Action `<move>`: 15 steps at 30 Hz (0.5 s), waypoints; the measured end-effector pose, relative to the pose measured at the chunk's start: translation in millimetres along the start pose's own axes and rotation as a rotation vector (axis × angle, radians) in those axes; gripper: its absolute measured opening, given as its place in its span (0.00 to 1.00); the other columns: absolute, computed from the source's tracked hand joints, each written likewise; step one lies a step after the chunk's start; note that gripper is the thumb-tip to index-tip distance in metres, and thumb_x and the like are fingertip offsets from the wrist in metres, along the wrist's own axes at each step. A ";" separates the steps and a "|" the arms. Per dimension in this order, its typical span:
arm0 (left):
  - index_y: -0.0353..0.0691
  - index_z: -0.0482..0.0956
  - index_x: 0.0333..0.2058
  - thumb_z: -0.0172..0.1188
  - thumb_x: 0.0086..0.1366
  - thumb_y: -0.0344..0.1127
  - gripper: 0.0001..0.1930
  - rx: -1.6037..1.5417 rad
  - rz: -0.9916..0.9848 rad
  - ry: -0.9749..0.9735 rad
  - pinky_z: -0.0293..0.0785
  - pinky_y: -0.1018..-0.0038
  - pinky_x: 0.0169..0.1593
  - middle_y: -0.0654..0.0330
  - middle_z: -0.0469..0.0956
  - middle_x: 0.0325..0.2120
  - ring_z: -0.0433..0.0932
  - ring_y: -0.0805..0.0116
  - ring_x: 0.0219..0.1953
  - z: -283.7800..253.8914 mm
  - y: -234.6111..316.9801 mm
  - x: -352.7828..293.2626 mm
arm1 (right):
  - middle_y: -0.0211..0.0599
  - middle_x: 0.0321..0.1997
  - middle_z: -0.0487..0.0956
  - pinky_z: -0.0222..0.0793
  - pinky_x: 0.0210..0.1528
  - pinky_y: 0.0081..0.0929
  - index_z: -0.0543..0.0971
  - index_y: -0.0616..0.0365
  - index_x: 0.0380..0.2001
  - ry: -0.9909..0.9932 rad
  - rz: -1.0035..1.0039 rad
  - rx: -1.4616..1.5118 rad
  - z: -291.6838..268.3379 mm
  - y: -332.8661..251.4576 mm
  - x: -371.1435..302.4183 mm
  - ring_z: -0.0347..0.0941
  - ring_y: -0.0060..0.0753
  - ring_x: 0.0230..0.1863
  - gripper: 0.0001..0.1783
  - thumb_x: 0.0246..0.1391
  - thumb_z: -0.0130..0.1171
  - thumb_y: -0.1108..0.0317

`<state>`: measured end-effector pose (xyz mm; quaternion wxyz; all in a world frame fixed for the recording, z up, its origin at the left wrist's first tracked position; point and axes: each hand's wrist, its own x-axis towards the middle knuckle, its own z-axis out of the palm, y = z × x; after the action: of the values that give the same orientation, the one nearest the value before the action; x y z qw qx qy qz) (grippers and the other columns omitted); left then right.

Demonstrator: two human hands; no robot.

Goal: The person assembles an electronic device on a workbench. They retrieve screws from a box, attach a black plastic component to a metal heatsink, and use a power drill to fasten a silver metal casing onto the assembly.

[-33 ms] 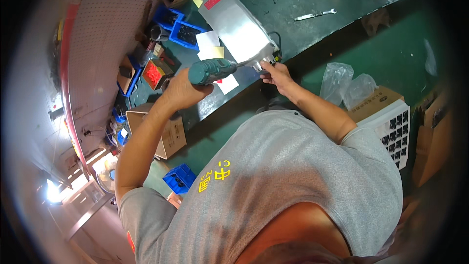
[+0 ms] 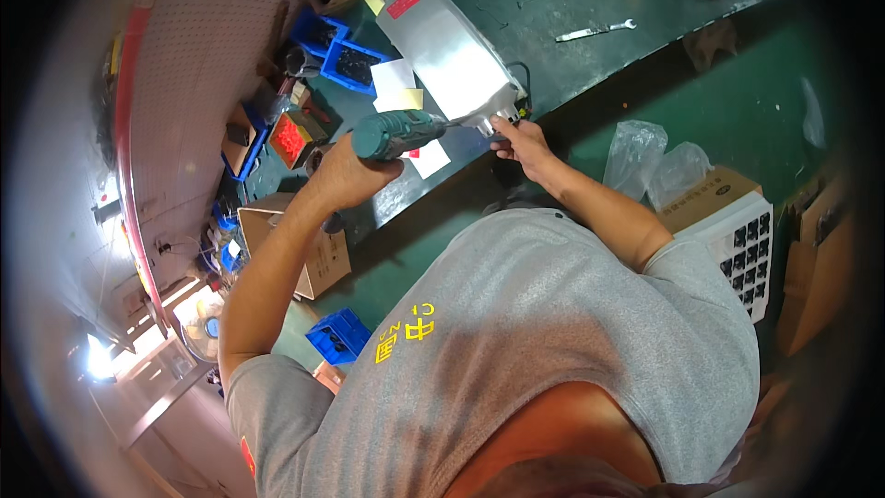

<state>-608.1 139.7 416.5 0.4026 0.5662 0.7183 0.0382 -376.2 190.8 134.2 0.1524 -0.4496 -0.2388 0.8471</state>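
Observation:
My left hand is wrapped round the grip of a dark green cordless drill. The drill points right, its tip at the near end of a silver metal housing. This long, rounded housing lies on the bench with a red label at its far end. At its near end, my right hand is closed on a short metal fitting, thumb on top. Some of the right fingers are hidden beneath it. A black cable curves along the housing's right side. The exact contact point of the drill tip is too small to tell.
Blue bins of small dark parts stand left of the housing, near a box of red pieces. A wrench lies on the green bench. Below right are plastic bags and a carton; an open carton stands at left.

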 end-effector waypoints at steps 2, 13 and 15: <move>0.40 0.80 0.50 0.66 0.55 0.34 0.22 -0.024 -0.018 0.059 0.78 0.64 0.50 0.47 0.83 0.41 0.82 0.48 0.43 5.9 1.0 -6.5 | 0.30 0.39 0.80 0.73 0.34 0.20 0.78 0.57 0.40 0.001 -0.009 -0.014 0.8 -5.7 -3.2 0.79 0.22 0.37 0.24 0.58 0.68 0.46; 0.35 0.78 0.52 0.70 0.61 0.34 0.22 -0.451 -0.205 0.116 0.75 0.71 0.51 0.64 0.81 0.40 0.75 0.72 0.42 19.5 14.6 -45.5 | 0.25 0.41 0.79 0.68 0.35 0.22 0.76 0.52 0.44 -0.035 0.030 0.011 -3.1 1.4 7.8 0.79 0.22 0.39 0.21 0.61 0.65 0.47; 0.38 0.81 0.48 0.70 0.59 0.41 0.21 -0.260 -0.155 0.131 0.77 0.65 0.48 0.52 0.83 0.37 0.81 0.58 0.40 13.2 11.8 -63.5 | 0.27 0.43 0.78 0.69 0.38 0.25 0.75 0.53 0.46 -0.041 0.043 0.006 -4.1 3.5 7.4 0.78 0.25 0.43 0.21 0.64 0.63 0.48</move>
<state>-588.5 85.0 447.7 0.4266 0.4484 0.7736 0.1363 -377.0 192.5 125.3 0.1307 -0.4365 -0.2296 0.8600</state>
